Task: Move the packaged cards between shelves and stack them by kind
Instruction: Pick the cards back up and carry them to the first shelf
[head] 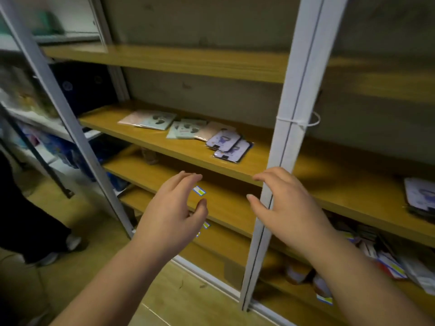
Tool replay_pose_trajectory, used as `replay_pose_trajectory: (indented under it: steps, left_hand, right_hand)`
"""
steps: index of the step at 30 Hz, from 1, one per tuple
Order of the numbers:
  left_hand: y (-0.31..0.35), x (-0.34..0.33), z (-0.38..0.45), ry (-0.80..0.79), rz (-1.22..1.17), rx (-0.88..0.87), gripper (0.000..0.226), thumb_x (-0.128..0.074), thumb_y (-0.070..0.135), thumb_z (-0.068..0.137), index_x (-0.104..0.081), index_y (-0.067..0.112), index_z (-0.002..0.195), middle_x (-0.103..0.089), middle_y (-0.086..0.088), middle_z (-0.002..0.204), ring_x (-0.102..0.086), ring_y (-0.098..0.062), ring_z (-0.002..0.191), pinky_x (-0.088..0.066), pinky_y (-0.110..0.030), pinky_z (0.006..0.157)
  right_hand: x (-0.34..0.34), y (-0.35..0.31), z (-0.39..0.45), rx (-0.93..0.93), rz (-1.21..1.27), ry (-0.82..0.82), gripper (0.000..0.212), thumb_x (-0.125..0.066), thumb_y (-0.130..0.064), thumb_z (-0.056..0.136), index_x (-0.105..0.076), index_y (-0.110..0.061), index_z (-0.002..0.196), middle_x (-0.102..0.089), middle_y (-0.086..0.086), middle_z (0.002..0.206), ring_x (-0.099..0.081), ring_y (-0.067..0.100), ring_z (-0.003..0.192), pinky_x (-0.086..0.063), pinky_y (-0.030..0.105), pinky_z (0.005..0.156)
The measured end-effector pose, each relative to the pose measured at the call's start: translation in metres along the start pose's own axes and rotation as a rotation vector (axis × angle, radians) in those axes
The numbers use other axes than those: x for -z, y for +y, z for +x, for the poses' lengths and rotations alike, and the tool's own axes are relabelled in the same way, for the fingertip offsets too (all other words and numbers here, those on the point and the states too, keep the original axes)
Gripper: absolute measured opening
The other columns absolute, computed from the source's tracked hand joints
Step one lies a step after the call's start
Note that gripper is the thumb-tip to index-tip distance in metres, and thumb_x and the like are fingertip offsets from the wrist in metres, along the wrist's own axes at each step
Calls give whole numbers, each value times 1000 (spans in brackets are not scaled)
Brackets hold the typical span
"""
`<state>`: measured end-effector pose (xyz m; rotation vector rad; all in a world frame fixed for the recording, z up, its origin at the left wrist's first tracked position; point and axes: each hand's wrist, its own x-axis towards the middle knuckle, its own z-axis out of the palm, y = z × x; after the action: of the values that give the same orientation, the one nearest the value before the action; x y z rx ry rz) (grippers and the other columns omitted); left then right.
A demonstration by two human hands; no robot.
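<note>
While the cards (207, 135) lay on the shelf (188, 152), the left hand (173, 212) and right hand (286, 208) hovered below, fingers loosely spread, holding nothing

Wooden shelves (164, 60) on white uprights (299, 109) — grey wall (211, 20), tan floor (188, 297)

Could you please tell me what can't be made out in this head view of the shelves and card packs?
- Purple pack stack at right: cut off by the frame edge.
- Print on the purple packs and mint packs: too small, blurred.
- Lower shelf interior: in shadow, partly behind the left hand and right hand.
- Upper-left shelving: motion blurred.
</note>
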<state>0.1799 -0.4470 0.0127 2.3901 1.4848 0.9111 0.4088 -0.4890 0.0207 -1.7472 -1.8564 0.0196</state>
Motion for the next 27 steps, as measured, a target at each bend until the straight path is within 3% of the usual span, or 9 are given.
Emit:
replay_pose_trajectory:
  steps: [7, 11, 16, 21, 24, 27]
  left_hand:
    - [-57, -4, 21, -95, -10, 106, 63, -54, 49, 93, -37, 31, 151, -35, 10, 159, -21, -6, 148, -24, -24, 110]
    - [-85, -8, 49, -80, 12, 94, 62, -54, 48, 93, -40, 29, 150, -38, 10, 157, -20, -5, 149, -28, -29, 114]
    - [-124, -4, 93, -72, 23, 91, 65, -49, 55, 88, -42, 31, 148, -41, 15, 151, -30, 0, 138, -32, -22, 107]
    - [-167, 6, 147, -84, 48, 122, 62, -54, 53, 90, -42, 33, 148, -39, 15, 152, -41, -5, 132, -49, -32, 100]
    - [-193, 8, 171, -85, 61, 125, 60, -56, 50, 92, -43, 32, 148, -40, 15, 152, -41, -7, 134, -42, -26, 103]
    - [-223, 8, 191, -96, 25, 152, 57, -57, 48, 94, -44, 31, 147, -42, 15, 151, -54, -13, 121, -43, -25, 96]
  right_hand:
    - [-45, -27, 44, 46, -5, -77, 41, -59, -47, 92, -55, -34, 130, -51, -18, 126, -45, 1, 117, -34, 19, 92]
    - [-72, -32, 78, 45, 14, -72, 41, -59, -47, 92, -55, -33, 130, -53, -15, 126, -46, 5, 117, -37, 21, 90]
    - [-103, -36, 133, 32, 49, -44, 43, -59, -46, 92, -57, -30, 131, -55, -12, 124, -49, 9, 117, -44, 28, 95]
    - [-133, -49, 195, 67, 84, -81, 41, -58, -46, 91, -58, -30, 128, -54, -11, 123, -50, 10, 116, -44, 29, 95]
    - [-151, -60, 222, 69, 77, -98, 37, -61, -42, 89, -62, -27, 123, -57, -7, 118, -54, 16, 112, -47, 35, 95]
    - [-169, -67, 244, 55, 71, -114, 36, -60, -43, 89, -61, -29, 122, -56, -11, 116, -53, 14, 111, -48, 36, 94]
